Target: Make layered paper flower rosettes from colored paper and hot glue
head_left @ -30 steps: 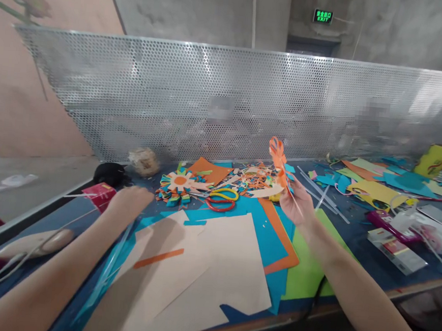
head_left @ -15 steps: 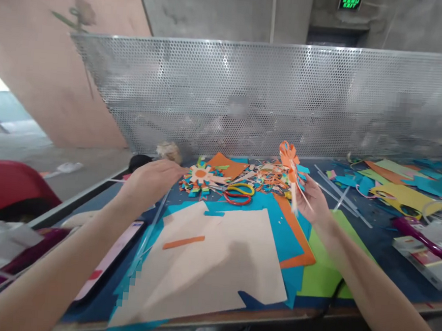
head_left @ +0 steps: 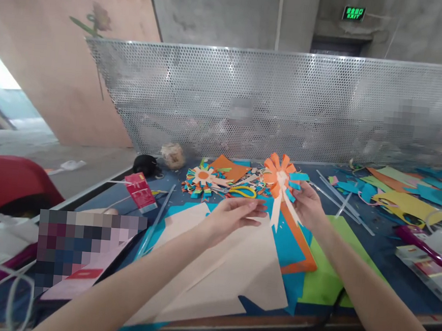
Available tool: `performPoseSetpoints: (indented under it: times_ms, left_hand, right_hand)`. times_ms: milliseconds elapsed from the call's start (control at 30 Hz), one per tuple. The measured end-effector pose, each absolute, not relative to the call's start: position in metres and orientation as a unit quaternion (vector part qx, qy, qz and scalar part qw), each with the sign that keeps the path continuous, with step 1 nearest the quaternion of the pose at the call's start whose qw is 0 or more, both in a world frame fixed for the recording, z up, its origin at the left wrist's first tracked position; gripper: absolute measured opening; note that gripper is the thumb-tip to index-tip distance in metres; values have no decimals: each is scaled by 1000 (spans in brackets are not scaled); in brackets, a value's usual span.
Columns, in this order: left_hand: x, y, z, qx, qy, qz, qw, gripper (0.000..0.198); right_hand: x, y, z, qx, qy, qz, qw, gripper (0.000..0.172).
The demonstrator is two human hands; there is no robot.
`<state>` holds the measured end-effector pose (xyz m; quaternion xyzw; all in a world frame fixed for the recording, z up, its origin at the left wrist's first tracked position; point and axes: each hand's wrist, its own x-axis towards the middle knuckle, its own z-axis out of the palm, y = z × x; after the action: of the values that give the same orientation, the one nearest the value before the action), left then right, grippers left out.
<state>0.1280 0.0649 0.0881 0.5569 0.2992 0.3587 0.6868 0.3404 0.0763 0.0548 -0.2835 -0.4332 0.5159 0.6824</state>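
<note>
My right hand (head_left: 309, 209) holds an orange paper flower (head_left: 279, 174) with a cream centre and a pale paper strip hanging from it, lifted above the table. My left hand (head_left: 235, 216) hovers just left of it, fingers stretched out and palm up, holding nothing, over a large cream paper sheet (head_left: 232, 268). Behind the hands lie a finished cream, orange and blue paper flower (head_left: 203, 178) and yellow and red scissors (head_left: 242, 190) among paper scraps.
Blue, orange and green sheets (head_left: 323, 275) cover the blue table (head_left: 389, 260). A perforated metal screen (head_left: 279, 104) walls the back. A red packet (head_left: 139, 191), clear sticks (head_left: 337, 195) and boxes (head_left: 427, 266) lie around. A red chair (head_left: 9, 184) stands left.
My left hand has swung from the far left of the table to just beside the flower. My right hand has turned the orange flower so its face shows.
</note>
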Motion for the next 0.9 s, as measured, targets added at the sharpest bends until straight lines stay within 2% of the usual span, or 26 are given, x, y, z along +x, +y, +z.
performPoseSetpoints:
  times_ms: [67, 233, 633, 800, 900]
  left_hand:
    - [139, 63, 87, 554, 284, 346, 702, 40]
    - [149, 75, 77, 570, 344, 365, 651, 36]
    - [130, 68, 60, 643, 357, 313, 601, 21]
    - [124, 61, 62, 631, 337, 356, 602, 20]
    - [115, 57, 74, 650, 332, 430, 530, 17]
  right_hand:
    - [337, 75, 56, -290, -459, 506, 670, 23]
    - [332, 74, 57, -308, -483, 491, 656, 26]
    - [350, 89, 56, -301, -388, 472, 732, 25]
    - [357, 95, 53, -304, -356, 445, 763, 23]
    - [362, 97, 51, -308, -344, 428, 777, 22]
